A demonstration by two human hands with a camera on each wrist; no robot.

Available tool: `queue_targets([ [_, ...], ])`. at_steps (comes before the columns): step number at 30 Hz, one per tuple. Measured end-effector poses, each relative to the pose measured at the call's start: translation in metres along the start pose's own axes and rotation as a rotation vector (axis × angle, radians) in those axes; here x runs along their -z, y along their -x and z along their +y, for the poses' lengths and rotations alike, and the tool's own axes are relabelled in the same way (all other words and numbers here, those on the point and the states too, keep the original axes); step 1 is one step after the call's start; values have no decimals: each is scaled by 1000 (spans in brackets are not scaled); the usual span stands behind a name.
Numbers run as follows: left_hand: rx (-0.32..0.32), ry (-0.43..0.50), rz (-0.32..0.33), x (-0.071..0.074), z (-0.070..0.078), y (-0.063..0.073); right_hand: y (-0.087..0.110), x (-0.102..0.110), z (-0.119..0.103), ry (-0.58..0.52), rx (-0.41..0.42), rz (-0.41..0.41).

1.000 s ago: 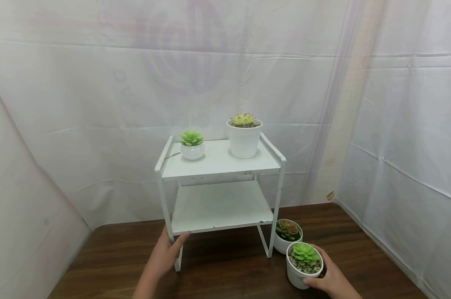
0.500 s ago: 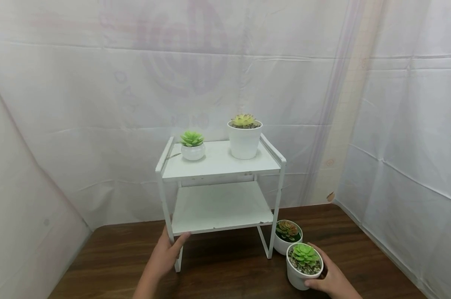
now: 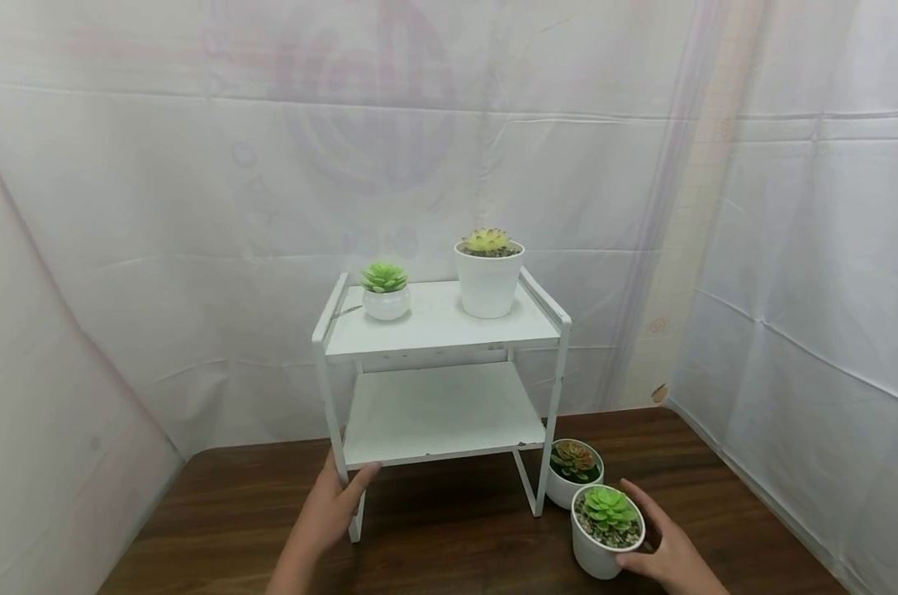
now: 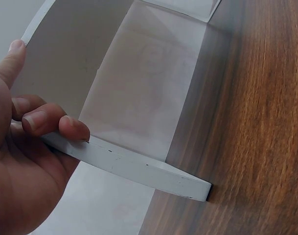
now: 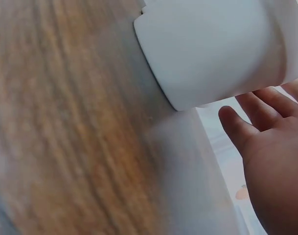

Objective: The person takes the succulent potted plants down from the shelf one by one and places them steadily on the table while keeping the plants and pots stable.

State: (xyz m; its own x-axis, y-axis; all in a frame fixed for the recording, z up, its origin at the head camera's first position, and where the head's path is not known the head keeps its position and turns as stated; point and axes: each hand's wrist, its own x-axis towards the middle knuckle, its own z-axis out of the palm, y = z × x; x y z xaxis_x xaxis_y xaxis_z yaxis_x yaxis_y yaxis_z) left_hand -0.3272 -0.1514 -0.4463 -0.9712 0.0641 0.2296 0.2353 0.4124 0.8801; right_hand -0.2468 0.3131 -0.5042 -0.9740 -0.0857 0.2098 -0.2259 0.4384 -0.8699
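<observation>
A two-tier white shelf rack [image 3: 441, 413] stands on the table. My left hand [image 3: 325, 504] grips it low on the left; in the left wrist view its fingers [image 4: 73, 128] curl round the white side frame, with the thumb along the lower shelf's edge. On the right, a white pot with a bright green succulent [image 3: 596, 554] rests on the wood. Beside it is my right hand [image 3: 667, 554], fingers spread loosely around the pot's right side. The right wrist view shows those fingers [image 5: 237, 129] extended alongside the pot's wall.
A small round pot with a green succulent [image 3: 386, 304] and a taller pot with a yellowish one [image 3: 489, 281] stand on the top shelf. A pot with a reddish succulent [image 3: 563, 490] is by the rack's right leg. White sheeting [image 3: 196, 207] encloses the brown table [image 3: 218, 512].
My right hand has loosened from the green succulent's pot, its fingers spreading and drawing slightly right. The pot stays put. My left hand keeps its hold on the rack.
</observation>
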Motion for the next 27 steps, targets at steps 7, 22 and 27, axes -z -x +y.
queue_targets([
  [7, -64, -49, 13, 0, 0, 2, 2, 5, -10, -45, 20, 23],
  [22, -87, -27, 13, 1, -1, 3, 3, 9, -32, -99, 141, 101],
  [27, -80, 8, 9, 1, -1, 3, 0, 10, -40, -135, 250, 109],
])
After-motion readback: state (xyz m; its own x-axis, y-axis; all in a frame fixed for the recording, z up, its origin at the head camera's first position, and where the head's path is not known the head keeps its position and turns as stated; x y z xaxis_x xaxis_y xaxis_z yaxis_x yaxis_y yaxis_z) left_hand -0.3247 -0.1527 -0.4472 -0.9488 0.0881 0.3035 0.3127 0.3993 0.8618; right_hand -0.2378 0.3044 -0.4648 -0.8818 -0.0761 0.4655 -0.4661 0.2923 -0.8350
